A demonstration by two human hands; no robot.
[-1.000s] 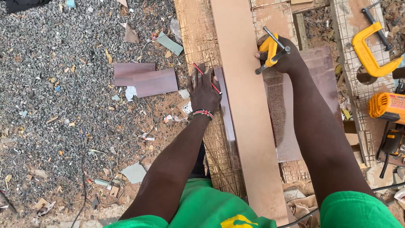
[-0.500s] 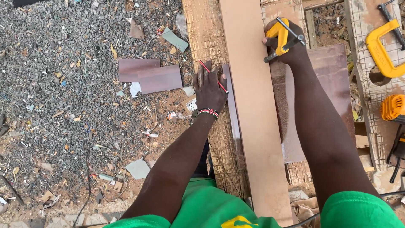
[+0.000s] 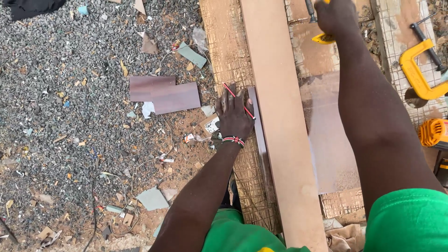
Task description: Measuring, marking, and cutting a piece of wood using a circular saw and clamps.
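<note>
A long brown board [image 3: 280, 116] lies lengthwise on the scored workbench [image 3: 224, 42]. My left hand [image 3: 234, 116] rests flat at the board's left edge, with a red pencil [image 3: 238, 100] held between its fingers. A thin grey strip [image 3: 259, 135] runs beside the board under that hand. My right hand [image 3: 333, 16] reaches far up past the board's right side, shut on a yellow and black tool [image 3: 323, 38], partly hidden by the hand and the frame's top edge.
A yellow clamp [image 3: 417, 70] and a yellow power tool [image 3: 434, 133] lie at the right. A brown panel [image 3: 329, 140] sits right of the board. Gravel ground at the left holds two dark wood offcuts [image 3: 163, 95] and scattered scraps.
My right hand has moved further up along the board with the yellow tool. My left hand has stayed at the board's edge with the pencil.
</note>
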